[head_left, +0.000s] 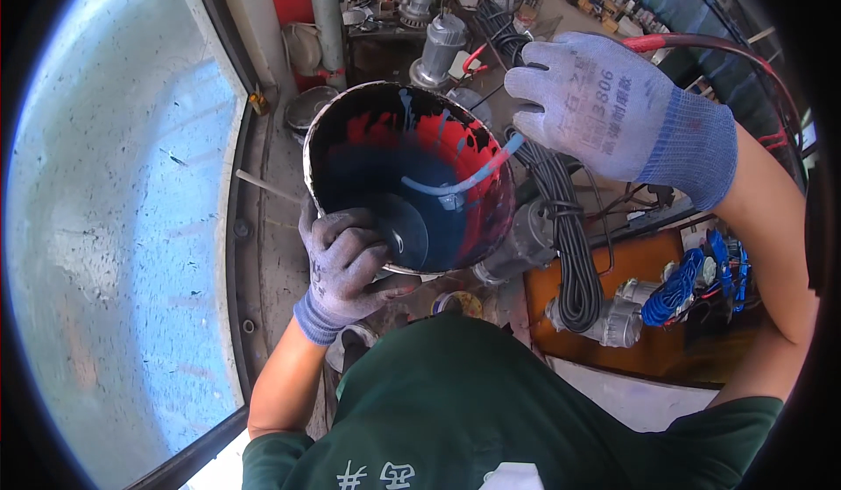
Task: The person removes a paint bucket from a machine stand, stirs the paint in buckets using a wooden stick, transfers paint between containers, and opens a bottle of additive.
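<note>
A round paint bucket [320, 153] is tilted in front of me, its inner wall smeared black, red and light blue. Dark bluish liquid [368, 170] shows inside it. My left hand [346, 258], in a grey-blue knit glove, is closed on the near left rim, fingers over the edge. Above the bucket's right side, my gloved right hand [591, 105] is curled round a red hose [692, 41]. Below that hand, the hose's light-blue-coated length reaches down into the bucket. The palm side of the right hand is hidden.
A window [149, 227] fills the left side. Metal motor or pump bodies [445, 42] stand beyond the bucket. A bundle of black cable [565, 245] hangs to the right, near blue coiled wires [674, 289] and an orange-brown surface [561, 302]. A lidded can [311, 105] sits left of the bucket.
</note>
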Motion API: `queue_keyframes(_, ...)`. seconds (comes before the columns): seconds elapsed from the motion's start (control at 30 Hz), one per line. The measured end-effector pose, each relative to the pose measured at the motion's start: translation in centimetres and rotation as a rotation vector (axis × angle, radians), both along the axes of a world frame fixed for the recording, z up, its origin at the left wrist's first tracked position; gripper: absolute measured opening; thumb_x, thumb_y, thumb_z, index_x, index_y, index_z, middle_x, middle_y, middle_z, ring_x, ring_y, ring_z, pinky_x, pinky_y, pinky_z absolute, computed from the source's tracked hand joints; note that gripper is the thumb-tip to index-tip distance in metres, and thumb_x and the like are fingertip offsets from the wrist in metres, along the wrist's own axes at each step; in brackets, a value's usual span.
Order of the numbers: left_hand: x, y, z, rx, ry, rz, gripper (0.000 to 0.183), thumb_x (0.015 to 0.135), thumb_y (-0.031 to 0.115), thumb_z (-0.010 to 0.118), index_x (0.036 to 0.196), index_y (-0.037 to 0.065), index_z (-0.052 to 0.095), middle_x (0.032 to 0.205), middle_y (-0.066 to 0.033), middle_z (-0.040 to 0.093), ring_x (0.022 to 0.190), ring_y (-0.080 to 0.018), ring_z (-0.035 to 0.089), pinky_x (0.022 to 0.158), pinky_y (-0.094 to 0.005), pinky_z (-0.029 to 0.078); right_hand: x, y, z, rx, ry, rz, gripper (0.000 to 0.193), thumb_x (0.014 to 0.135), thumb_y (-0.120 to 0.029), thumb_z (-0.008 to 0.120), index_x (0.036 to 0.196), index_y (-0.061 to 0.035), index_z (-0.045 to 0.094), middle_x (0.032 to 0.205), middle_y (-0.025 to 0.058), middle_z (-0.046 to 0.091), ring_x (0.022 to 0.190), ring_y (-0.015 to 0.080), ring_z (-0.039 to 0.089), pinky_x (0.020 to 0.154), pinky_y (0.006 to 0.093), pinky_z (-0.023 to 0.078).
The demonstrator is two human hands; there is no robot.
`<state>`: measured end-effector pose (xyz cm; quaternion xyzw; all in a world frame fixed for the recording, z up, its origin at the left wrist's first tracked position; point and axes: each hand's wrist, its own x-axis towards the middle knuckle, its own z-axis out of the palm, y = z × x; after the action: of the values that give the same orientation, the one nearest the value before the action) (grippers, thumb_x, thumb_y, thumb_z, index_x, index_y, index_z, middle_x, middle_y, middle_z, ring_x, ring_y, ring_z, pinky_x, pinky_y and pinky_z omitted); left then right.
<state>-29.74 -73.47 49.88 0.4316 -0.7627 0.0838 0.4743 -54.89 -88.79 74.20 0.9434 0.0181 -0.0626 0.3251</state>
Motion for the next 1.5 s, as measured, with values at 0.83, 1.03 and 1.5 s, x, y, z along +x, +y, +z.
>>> queue_keyframes(0.83,0.6,-0.3,1.8,-0.061,-0.058,-0.029,0.049,0.070,0.056,0.084,0.083,0.012,0.067,0.089,-0.0038,0.062,0.107,-0.0310,0.061,0.108,-0.0653,0.031,-0.8,-0.4,-0.6,-0.024,0.151,-0.066,0.016,0.085,-0.018,0.064,0.097,-0.0102,0.069,0.108,0.0083,0.061,0.110,0.0260,0.060,0.089,0.0384,0.051)
queue_keyframes(1.03,0.8,-0.1,1.9,-0.036,-0.063,-0.044,0.050,0.068,0.055,0.085,0.083,0.012,0.066,0.089,-0.0042,0.062,0.108,-0.0309,0.061,0.110,-0.0677,0.029,-0.8,-0.8,-0.5,0.097,0.098,-0.215,0.020,0.086,-0.015,0.067,0.104,-0.0060,0.067,0.111,0.0111,0.062,0.106,0.0289,0.062,0.087,0.0414,0.052)
queue_keyframes(1.5,0.4,0.5,2.5,-0.043,-0.055,0.027,0.046,0.064,0.056,0.077,0.086,0.017,0.065,0.092,0.0026,0.061,0.107,-0.0252,0.062,0.107,-0.0689,0.033,0.2,-1.1,0.5,0.467,-0.289,-0.315,0.022,0.095,-0.011,0.069,0.113,0.0016,0.064,0.098,0.0175,0.063,0.091,0.0319,0.066,0.079,0.0394,0.052)
